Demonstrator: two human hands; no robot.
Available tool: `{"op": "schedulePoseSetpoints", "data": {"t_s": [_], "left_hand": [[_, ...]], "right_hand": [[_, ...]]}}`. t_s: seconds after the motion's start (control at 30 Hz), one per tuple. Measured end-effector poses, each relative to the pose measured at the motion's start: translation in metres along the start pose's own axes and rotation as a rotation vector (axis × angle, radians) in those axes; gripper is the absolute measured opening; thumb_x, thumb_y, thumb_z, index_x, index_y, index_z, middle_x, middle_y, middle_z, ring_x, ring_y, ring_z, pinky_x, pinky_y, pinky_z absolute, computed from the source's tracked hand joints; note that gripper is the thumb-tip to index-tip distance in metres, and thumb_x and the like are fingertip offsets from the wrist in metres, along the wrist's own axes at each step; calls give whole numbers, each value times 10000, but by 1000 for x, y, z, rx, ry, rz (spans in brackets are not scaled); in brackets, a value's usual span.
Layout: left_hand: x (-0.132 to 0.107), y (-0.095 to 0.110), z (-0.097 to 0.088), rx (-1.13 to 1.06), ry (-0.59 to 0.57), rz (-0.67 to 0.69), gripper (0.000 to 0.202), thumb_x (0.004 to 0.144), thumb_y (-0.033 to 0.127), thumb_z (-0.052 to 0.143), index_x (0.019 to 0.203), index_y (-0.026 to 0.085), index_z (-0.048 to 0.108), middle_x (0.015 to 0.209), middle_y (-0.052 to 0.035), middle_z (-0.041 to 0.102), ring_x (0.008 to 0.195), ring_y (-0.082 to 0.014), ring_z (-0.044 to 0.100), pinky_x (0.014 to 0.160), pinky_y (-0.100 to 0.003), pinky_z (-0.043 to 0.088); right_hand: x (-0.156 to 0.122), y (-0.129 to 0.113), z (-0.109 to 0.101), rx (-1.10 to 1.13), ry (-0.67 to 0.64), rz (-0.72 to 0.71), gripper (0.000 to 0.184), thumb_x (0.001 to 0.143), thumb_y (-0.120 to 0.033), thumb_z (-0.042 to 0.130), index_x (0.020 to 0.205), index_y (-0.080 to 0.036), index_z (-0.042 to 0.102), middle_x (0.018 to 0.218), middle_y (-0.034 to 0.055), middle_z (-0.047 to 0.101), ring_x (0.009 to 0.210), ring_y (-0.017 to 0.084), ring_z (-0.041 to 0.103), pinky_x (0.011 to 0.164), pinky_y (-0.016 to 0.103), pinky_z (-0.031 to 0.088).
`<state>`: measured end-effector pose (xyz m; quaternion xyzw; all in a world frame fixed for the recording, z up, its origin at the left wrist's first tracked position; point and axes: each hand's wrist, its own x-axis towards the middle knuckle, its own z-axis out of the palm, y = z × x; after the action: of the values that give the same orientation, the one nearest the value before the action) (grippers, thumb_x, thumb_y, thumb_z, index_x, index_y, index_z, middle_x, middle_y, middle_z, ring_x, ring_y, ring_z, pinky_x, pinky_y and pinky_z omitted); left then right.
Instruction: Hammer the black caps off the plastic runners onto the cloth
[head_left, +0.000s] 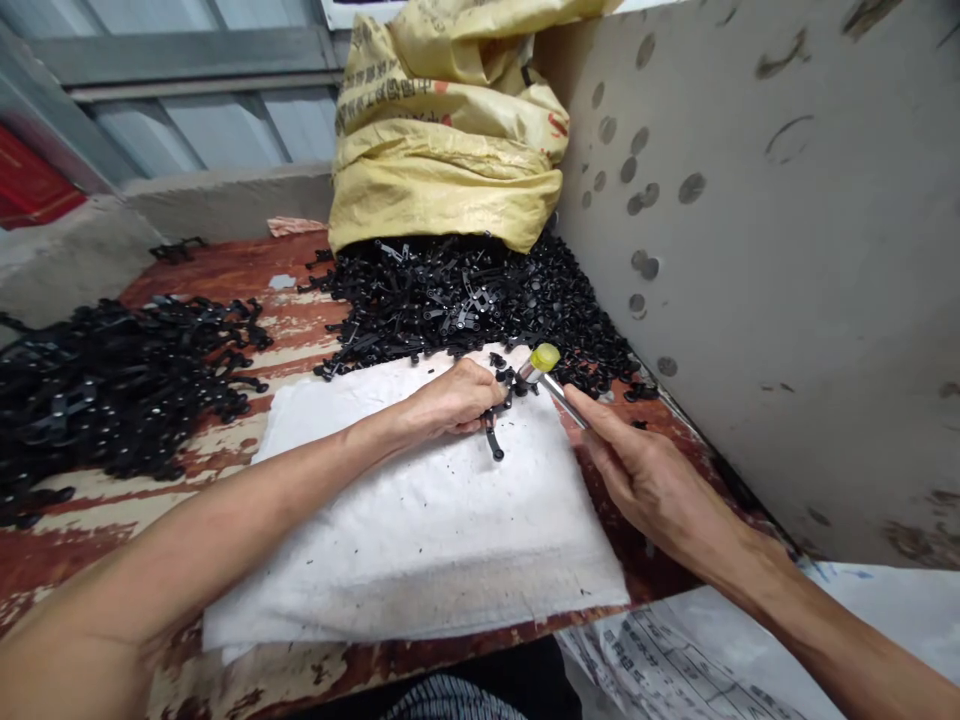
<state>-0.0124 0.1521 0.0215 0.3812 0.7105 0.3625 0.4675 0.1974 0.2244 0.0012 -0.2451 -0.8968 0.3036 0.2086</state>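
My left hand [457, 398] rests on a folded white cloth [390, 540], its fingers closed on a small sprue of black plastic parts [493, 436]. My right hand [645, 475] shut on the metal shaft of a small hammer [553, 385] with a yellow plastic face. The hammer head is right next to the black parts, just past my left fingertips. Small black crumbs lie on the cloth. A large heap of black plastic parts [465, 300] spills out behind the cloth, touching its far edge.
A yellow woven sack [442, 130] stands behind the heap. A second black pile [127, 390] lies at left on the worn red-painted table [247, 290]. A scuffed grey board [772, 280] walls the right side. Printed paper [675, 660] lies below the front right edge.
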Motion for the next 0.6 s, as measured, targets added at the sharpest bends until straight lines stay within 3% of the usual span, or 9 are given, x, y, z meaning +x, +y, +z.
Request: {"op": "schedulePoseSetpoints", "data": {"t_s": [0.07, 0.17, 0.27, 0.37, 0.43, 0.5, 0.57, 0.6], "left_hand": [[-2, -3, 0, 33, -23, 41, 379, 862, 169, 500, 488, 185, 444, 344, 40, 375, 287, -51, 287, 335, -203, 153], [-10, -3, 2, 99, -125, 159, 324, 864, 235, 507, 547, 178, 480, 407, 43, 418, 346, -56, 315, 371, -204, 194], [-20, 1, 7, 166, -261, 246, 304, 862, 269, 499, 576, 169, 483, 485, 49, 442, 416, -57, 335, 413, -200, 236], [-27, 3, 10, 234, -322, 326, 283, 861, 255, 487, 593, 163, 479, 531, 52, 442, 468, -59, 344, 452, -203, 259], [-32, -1, 9, 233, -247, 330, 239, 856, 271, 516, 645, 156, 522, 554, 53, 447, 500, -65, 372, 476, -204, 280], [-36, -8, 8, 135, -63, 275, 165, 822, 316, 603, 818, 152, 585, 636, 42, 512, 544, -76, 434, 495, -201, 319], [-41, -15, 7, -91, 113, 167, 329, 770, 351, 688, 1007, 160, 562, 765, 8, 595, 603, -98, 518, 516, -209, 384], [-42, -17, 7, -235, 140, 98, 386, 750, 352, 716, 1038, 161, 544, 821, -18, 622, 634, -113, 559, 525, -222, 418]], "right_hand": [[4, -3, -2, 94, 50, 66, 341, 944, -350, 434, 1210, -220, 604, 979, 82, 715, 837, 244, 668, 738, 362, 526], [16, -8, -2, 299, 104, 205, 243, 892, -430, 531, 930, -216, 639, 726, 17, 630, 616, 176, 575, 533, 279, 463], [29, -11, 2, 529, -7, 305, 259, 789, -470, 653, 818, -216, 613, 536, -56, 486, 424, 111, 412, 376, 235, 326], [35, -12, 7, 705, -133, 336, 307, 710, -486, 724, 736, -218, 576, 464, -98, 403, 343, 71, 319, 321, 214, 263], [34, -12, 10, 773, -150, 357, 328, 689, -489, 741, 719, -214, 564, 463, -103, 407, 326, 59, 315, 305, 206, 264], [32, -13, 12, 805, -93, 380, 334, 688, -489, 742, 731, -208, 565, 470, -106, 414, 316, 52, 318, 292, 199, 269], [31, -15, 14, 830, -14, 402, 337, 695, -485, 738, 754, -204, 561, 501, -103, 446, 312, 46, 326, 286, 195, 285], [31, -17, 15, 843, 14, 410, 339, 697, -483, 737, 760, -205, 555, 520, -101, 460, 312, 43, 331, 284, 195, 294]]}}
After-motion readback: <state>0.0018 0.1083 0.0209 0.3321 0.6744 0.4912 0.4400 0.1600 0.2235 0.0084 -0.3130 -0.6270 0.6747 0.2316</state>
